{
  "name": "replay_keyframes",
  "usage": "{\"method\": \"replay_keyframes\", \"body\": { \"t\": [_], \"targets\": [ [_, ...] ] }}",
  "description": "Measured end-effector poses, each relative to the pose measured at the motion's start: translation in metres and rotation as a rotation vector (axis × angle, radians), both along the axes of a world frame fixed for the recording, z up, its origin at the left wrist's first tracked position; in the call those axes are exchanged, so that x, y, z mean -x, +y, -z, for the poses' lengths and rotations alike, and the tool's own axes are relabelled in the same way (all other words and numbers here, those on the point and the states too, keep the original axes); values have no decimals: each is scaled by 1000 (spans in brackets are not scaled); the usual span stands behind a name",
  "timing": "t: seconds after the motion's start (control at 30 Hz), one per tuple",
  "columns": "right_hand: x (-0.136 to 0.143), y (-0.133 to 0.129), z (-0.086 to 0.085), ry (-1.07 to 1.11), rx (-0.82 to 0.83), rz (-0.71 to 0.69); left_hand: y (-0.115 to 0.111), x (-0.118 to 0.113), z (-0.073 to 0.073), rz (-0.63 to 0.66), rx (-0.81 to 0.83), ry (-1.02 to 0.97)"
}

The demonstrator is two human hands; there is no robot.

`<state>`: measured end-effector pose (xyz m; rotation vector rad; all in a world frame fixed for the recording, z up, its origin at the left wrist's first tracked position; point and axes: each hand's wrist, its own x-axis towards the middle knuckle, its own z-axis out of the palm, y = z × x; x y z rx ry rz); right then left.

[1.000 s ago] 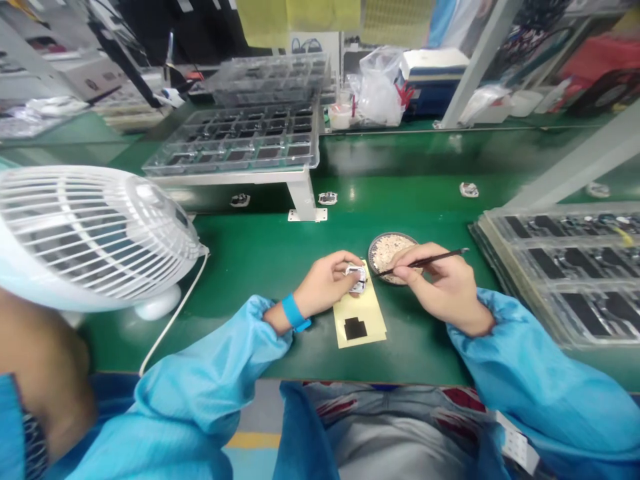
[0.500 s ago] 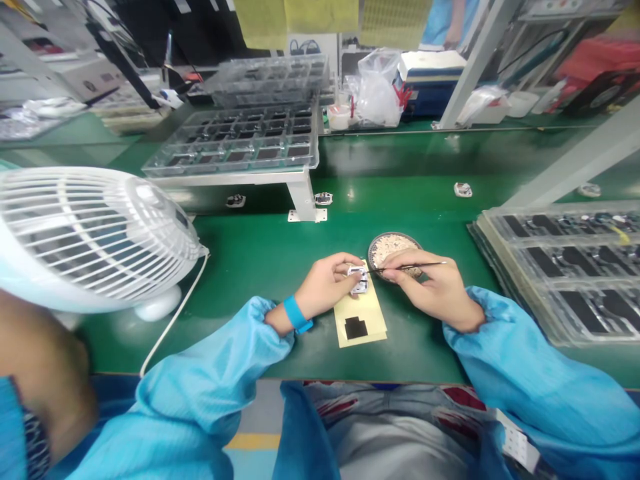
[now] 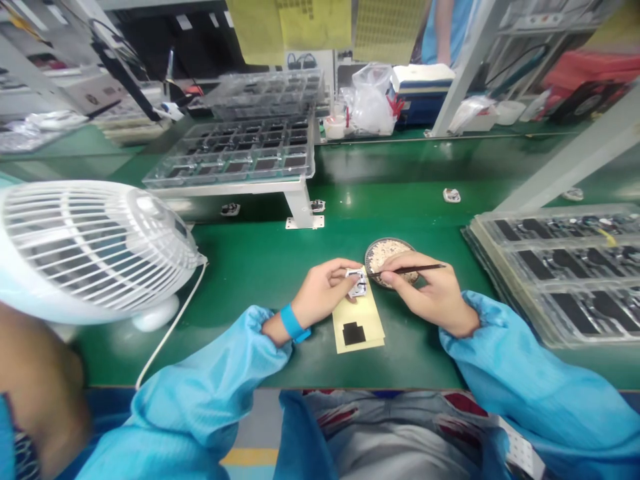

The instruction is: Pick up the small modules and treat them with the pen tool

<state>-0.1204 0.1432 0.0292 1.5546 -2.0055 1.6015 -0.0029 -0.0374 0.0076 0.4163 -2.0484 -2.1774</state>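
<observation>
While the left hand (image 3: 325,293) grips a small white part (image 3: 357,283) between thumb and fingers, the right hand (image 3: 435,293) pinches a slim dark tool (image 3: 420,268), its tip at the part's right edge — contact I cannot confirm from where I stand. The part sits over the upper end of a yellow sheet (image 3: 367,310), which lies on the green bench (image 3: 250,267) and bears a black patch (image 3: 354,333) near its lower edge. Just behind the right hand's fingers stands a round dish (image 3: 370,267) of pale bits.

The bench surface is smooth and faintly reflective. At its left stands a white fan (image 3: 90,247), its cord trailing to the front edge; at its right, a stack of clear trays (image 3: 565,267) filled with dark pieces. Farther back, similar trays (image 3: 230,150) rest on a raised stand (image 3: 299,203). Beyond — a plastic bag (image 3: 373,107), a blue-and-white box (image 3: 425,93) and hanging yellow sheets (image 3: 315,23). A person's bare arm (image 3: 40,373) enters at lower left, blurred.
</observation>
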Motion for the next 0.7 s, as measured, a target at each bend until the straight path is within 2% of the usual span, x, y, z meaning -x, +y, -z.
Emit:
{"method": "replay_keyframes", "body": {
  "t": [0.27,0.4,0.57,0.7],
  "targets": [
    [0,-1,6,20,21,-34,0,0,-7,-30,-44,-8],
    [-1,0,3,-25,27,-33,1,0,-11,-89,3,-14],
    [0,1,-1,-181,50,44,1,-1,-16,-141,59,12],
    [1,1,-1,-129,44,15,1,-2,-17,-161,78,13]
  ]
}}
